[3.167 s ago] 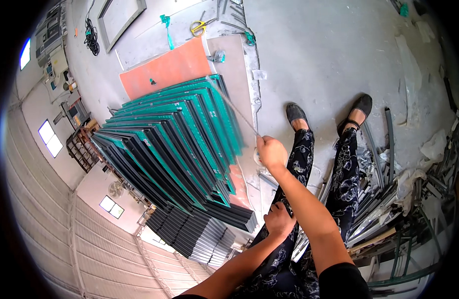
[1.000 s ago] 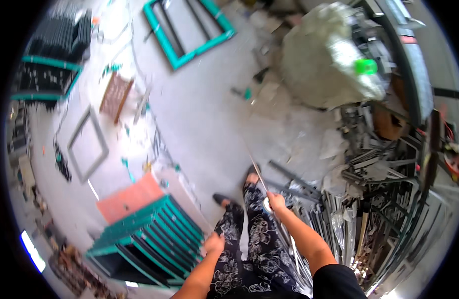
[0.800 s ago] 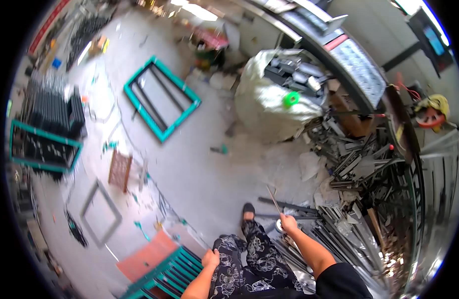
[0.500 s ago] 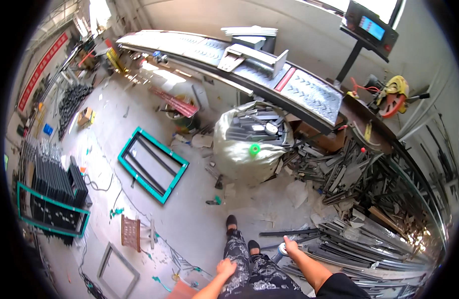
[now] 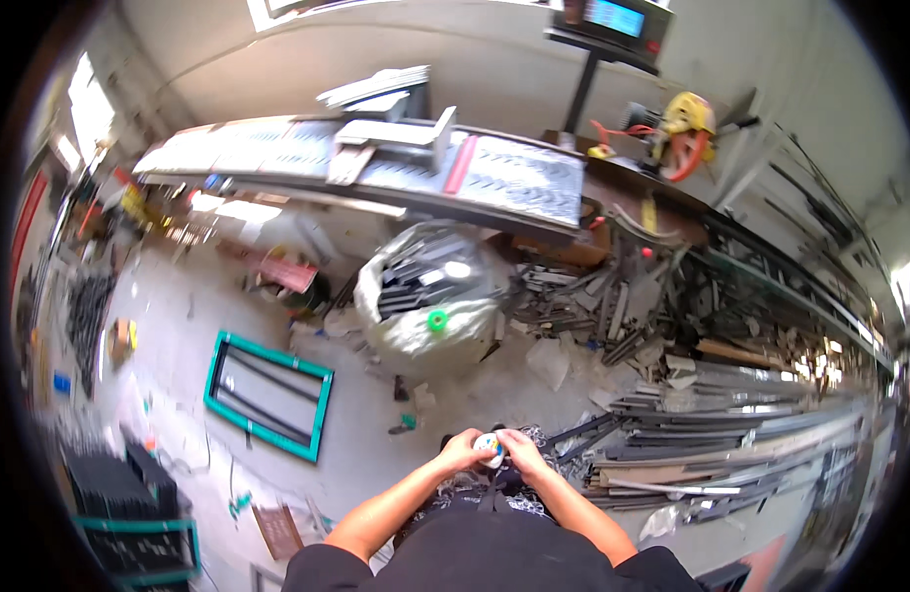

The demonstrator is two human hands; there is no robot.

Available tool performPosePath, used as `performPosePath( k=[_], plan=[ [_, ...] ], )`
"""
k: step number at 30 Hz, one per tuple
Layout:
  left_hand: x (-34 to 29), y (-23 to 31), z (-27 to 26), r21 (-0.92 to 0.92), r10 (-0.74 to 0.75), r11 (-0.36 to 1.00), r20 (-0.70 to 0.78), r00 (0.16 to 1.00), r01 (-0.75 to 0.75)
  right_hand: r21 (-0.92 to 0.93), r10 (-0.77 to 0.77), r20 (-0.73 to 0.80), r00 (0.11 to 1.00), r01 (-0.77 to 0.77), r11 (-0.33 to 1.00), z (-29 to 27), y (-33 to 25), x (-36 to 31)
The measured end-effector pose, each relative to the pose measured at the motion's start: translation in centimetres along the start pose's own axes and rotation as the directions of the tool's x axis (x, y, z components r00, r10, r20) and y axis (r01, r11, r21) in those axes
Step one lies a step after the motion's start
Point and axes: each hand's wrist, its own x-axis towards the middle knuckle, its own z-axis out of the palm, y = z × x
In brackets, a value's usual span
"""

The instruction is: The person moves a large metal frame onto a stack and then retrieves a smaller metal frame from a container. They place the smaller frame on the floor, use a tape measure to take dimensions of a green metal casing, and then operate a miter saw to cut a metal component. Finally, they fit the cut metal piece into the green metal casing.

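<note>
In front of my waist, my left hand (image 5: 461, 452) and my right hand (image 5: 520, 453) come together around a small round white container (image 5: 490, 447) with blue and yellow marks on its end. Fingers of both hands curl against its sides, the left hand on its left and the right hand on its right. Its lower part is hidden, and its exact kind is hard to make out. My forearms reach in from either side of my dark shirt.
A large pale sack (image 5: 430, 340) of metal offcuts stands ahead, a green ring on its side. Behind it runs a long workbench (image 5: 519, 183) with a screen. Metal profiles (image 5: 692, 449) pile up at right. A green-edged frame (image 5: 267, 395) lies on the floor at left.
My left hand has come off my leg area to the container. My right hand has brought the container inward to my middle. The view has swung right.
</note>
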Motion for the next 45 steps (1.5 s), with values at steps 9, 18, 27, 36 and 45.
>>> performPosePath(
  k=[9, 18, 27, 36, 45],
  plan=[
    [13.5, 5.4, -6.3, -0.02, 0.003, 1.0, -0.308, 0.951, -0.01, 0.247, 0.18, -0.165, 0.97, -0.136, 0.959, -10.1, -2.9, 3.2],
    [28.1, 12.2, -22.2, 0.277, 0.133, 0.866, -0.93, 0.342, 0.417, 0.248, 0.023, -0.248, 0.968, 0.04, 0.968, -23.1, -13.5, 10.6],
    [33.8, 13.0, -20.0, 0.255, 0.108, 0.679, -0.962, 0.25, 0.689, 0.229, 0.073, -0.41, 0.909, 0.025, 0.973, -32.4, -18.3, 13.4],
    [35.8, 16.2, -19.6, 0.203, -0.096, 0.591, -0.943, 0.318, 0.781, 0.226, 0.154, -0.269, 0.951, -0.093, 0.97, -30.8, -26.0, 21.5],
    [44.2, 29.9, -19.2, 0.611, 0.26, 0.602, -0.758, 0.598, 0.514, 0.242, -0.034, -0.303, 0.952, 0.112, 0.964, -31.4, -38.1, 31.7]
  ],
)
